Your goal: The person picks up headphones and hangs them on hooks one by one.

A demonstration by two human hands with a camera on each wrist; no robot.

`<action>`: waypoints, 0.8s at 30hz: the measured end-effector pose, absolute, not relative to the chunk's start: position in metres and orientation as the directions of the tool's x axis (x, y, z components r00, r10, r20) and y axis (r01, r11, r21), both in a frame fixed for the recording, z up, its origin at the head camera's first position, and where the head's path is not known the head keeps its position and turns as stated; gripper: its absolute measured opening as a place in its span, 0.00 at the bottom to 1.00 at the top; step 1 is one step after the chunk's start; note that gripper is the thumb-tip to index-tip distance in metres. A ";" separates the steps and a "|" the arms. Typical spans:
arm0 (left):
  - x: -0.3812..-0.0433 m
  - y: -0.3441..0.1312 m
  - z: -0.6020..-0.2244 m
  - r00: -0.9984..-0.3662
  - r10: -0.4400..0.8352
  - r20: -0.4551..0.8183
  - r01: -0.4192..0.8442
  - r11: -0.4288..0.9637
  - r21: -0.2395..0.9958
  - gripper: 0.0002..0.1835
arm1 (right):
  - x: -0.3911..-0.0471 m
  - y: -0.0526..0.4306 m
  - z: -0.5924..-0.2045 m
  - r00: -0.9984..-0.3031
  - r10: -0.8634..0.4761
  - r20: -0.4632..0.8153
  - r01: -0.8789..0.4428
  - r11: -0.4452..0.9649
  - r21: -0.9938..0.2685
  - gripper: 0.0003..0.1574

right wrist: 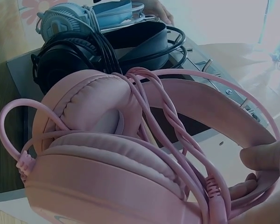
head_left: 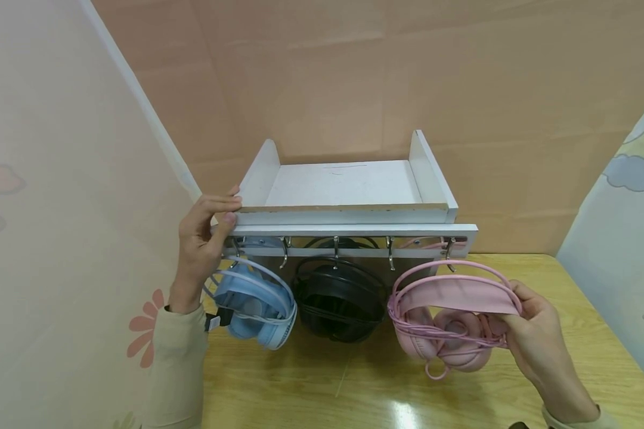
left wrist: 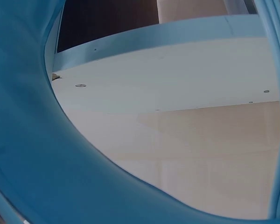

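Note:
My right hand (head_left: 533, 325) grips the right side of the pink headphones' (head_left: 456, 298) headband, thumb on the inner strap in the right wrist view. Their cable is wound around the headband and ear cups. The headband's top stands close to the rightmost hook (head_left: 449, 253); whether it touches is unclear. At the left end of the white shelf (head_left: 343, 217), my left hand (head_left: 201, 238) holds the corner, fingers on top and thumb at the front rail. Below it, blue headphones (head_left: 257, 304) hang at the leftmost hook. Black headphones (head_left: 340, 298) hang at the middle hook.
Two more metal hooks (head_left: 284, 251) on the rail carry nothing. The shelf stands on a wooden table (head_left: 279, 381) before a brown backdrop (head_left: 322, 77). A pale patterned wall panel (head_left: 75, 179) rises close on the left, another (head_left: 628, 226) on the right.

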State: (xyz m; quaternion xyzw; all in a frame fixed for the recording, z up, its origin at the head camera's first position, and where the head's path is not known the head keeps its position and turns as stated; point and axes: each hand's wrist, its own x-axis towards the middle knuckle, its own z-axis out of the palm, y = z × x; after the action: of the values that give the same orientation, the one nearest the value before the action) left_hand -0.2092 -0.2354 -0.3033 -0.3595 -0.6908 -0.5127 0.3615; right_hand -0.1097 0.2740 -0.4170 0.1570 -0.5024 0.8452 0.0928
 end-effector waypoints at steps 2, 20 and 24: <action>-0.209 -0.235 -0.303 -0.480 0.127 0.868 0.867 0.217 0.448 0.10 | -0.109 0.274 -0.417 -0.936 0.004 0.352 -0.317 -0.445 -0.838 0.23; -0.208 -0.235 -0.303 -0.487 0.125 0.864 0.865 0.206 0.457 0.09 | -0.101 0.278 -0.414 -0.945 0.023 0.326 -0.327 -0.038 -0.944 0.34; -0.207 -0.236 -0.302 -0.488 0.125 0.864 0.865 0.203 0.459 0.08 | -0.100 0.277 -0.415 -0.932 0.025 0.361 -0.359 0.062 -0.931 0.32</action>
State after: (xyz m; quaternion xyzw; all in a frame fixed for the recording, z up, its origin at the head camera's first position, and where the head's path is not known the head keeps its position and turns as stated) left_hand -0.2070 -0.2361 -0.3025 -0.3592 -0.6890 -0.5190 0.3562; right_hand -0.0995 0.2768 -0.4148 0.1167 -0.7146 0.6749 0.1422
